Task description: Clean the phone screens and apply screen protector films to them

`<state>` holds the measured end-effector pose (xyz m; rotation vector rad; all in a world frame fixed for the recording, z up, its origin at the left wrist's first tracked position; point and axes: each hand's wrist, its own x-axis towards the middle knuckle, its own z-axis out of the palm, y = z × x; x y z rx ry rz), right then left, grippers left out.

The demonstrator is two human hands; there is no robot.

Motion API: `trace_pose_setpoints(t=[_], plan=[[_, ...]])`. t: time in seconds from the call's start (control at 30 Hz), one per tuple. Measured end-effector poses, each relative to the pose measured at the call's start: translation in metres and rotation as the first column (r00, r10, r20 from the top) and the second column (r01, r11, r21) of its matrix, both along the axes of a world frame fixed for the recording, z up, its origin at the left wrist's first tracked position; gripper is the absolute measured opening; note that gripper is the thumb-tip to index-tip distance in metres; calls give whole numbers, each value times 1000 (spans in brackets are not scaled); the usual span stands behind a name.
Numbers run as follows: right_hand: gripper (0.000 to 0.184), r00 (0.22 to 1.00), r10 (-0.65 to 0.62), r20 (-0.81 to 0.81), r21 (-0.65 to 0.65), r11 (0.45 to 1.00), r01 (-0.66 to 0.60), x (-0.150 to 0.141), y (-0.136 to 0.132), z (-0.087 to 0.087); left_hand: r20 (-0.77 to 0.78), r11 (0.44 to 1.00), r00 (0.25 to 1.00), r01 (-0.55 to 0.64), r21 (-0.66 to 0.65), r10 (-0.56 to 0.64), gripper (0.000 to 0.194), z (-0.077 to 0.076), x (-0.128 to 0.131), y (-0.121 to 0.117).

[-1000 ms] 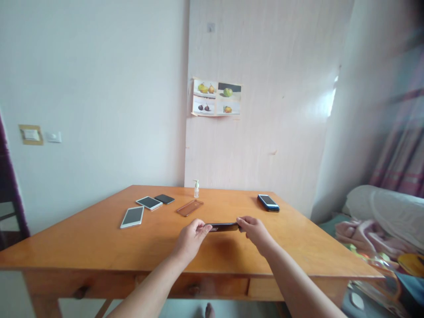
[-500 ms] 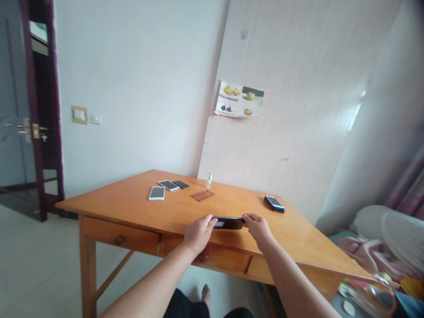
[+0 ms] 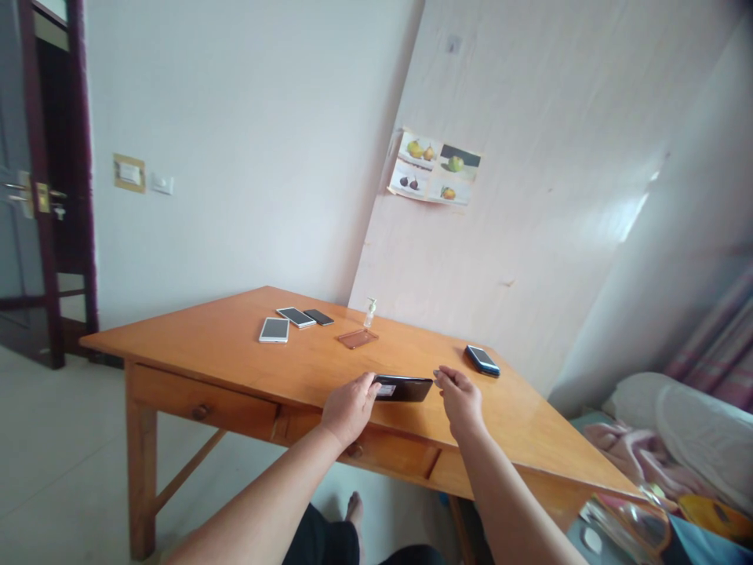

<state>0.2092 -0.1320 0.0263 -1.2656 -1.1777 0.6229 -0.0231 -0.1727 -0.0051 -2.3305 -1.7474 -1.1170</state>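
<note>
A dark smartphone point(image 3: 405, 389) is tilted above the front part of the table, a pale label showing near its left end. My left hand point(image 3: 351, 408) grips that left end between thumb and fingers. Just off the phone's right end, my right hand point(image 3: 461, 397) is closed in a pinch, apart from the phone. A small pale piece point(image 3: 437, 375) shows at its fingertips, too small to name. Beyond the phone lies a reddish-brown clear phone case point(image 3: 357, 338).
Left on the wooden table point(image 3: 205, 337) lie a white phone point(image 3: 274, 330), another white phone point(image 3: 296, 317) and a dark phone point(image 3: 318, 317). A small pump bottle point(image 3: 370, 312) stands behind the case. Farther right is a phone on a blue-black stack point(image 3: 482, 360). Drawers line the front edge.
My right hand has come away from the phone's right end, with a small pale piece now at its fingertips. My left hand still grips the phone. The view has turned left and tilted.
</note>
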Motion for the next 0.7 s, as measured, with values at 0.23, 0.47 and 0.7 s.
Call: trace_pose_setpoints(t=[0.23, 0.47, 0.7], plan=[[49, 988, 13, 155, -26, 1000, -9, -3, -2, 4, -4, 1000, 1000, -11, 9, 11, 35, -1, 1, 0], [40, 959, 6, 282, -59, 998, 11, -2, -4, 5, -48, 1000, 999, -20, 19, 21, 33, 3, 0, -3], [33, 922, -46, 385, -7, 999, 53, -21, -4, 5, -44, 1000, 999, -26, 2, 26, 30, 4, 1, -4]])
